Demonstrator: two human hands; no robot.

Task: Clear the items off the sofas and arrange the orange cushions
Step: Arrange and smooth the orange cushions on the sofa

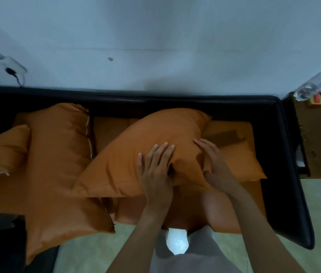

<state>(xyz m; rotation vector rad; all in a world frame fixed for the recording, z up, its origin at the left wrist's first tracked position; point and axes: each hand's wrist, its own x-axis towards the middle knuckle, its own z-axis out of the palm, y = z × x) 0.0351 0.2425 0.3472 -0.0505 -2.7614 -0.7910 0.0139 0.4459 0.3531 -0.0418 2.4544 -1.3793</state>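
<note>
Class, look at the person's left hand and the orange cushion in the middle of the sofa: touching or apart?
Touching. The head view shows the left hand lying on the middle cushion, fingers spread flat over its fabric with no gap.

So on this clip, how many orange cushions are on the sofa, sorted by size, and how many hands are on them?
Large orange cushions: 2, the left large cushion and the middle large cushion
Small orange cushions: 2, the left small cushion and the right small cushion
Hands on the middle large cushion: 2, left hand and right hand
Total: 4 cushions, 2 hands
</note>
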